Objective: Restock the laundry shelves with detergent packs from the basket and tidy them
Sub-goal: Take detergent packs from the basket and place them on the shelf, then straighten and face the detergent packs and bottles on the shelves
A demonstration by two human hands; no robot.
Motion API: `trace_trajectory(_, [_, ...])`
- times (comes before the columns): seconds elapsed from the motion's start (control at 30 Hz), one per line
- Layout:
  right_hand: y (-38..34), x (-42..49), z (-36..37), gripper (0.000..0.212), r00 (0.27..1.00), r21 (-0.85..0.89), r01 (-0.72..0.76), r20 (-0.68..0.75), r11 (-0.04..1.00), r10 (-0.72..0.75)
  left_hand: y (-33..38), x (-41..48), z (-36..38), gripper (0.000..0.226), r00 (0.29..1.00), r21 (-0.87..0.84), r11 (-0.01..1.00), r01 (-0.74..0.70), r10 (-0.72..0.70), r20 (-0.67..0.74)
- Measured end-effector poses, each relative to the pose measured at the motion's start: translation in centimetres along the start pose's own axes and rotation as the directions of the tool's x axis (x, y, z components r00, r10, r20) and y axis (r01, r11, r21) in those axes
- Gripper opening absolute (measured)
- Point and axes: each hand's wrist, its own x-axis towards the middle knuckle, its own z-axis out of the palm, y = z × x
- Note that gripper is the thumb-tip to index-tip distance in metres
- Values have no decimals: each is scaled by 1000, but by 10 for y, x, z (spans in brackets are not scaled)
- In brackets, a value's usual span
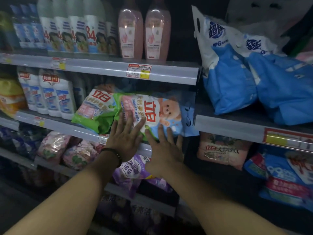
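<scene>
A person's left hand [125, 139] and right hand [163, 150] lie flat on a bear-printed detergent pack [166, 109] at the right end of the middle shelf [59, 126]. The fingers [128, 122] are straight and spread, gripping nothing, apparently pressing the pack back from the near edge. A green pack [94, 109] slumps just left of it (no basket in sight)

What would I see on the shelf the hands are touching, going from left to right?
Yellow pack → white bottles → green pack → bear pack → blue bags on the next shelf unit.
</scene>
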Motion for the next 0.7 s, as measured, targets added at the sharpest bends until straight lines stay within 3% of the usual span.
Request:
trace_trajectory(0.2, [6, 1, -18, 107, 990, 143, 12, 136, 990, -31, 5, 1, -27, 68, 977, -25, 998, 50, -43, 208])
trace_trajectory(0.33, [13, -29, -16, 64, 992, 190, 50, -124, 981, -26, 38, -16, -69, 72, 952, -215, 965, 149, -81, 296])
trace_trajectory(0.43, [17, -69, -13, 42, 981, 347, 45, -192, 937, 24, 74, -44, -90, 63, 969, -320, 938, 135, -57, 241])
trace_trajectory(0.57, [39, -130, -26, 43, 970, 406, 13, -227, 914, 87, 133, -74, -103, 31, 981, -527, 842, 116, -14, 195])
trace_trajectory(0.7, [85, -190, -29, 31, 971, 524, -124, -110, 843, 211, 193, -96, -113, 21, 960, -612, 781, 121, 65, 272])
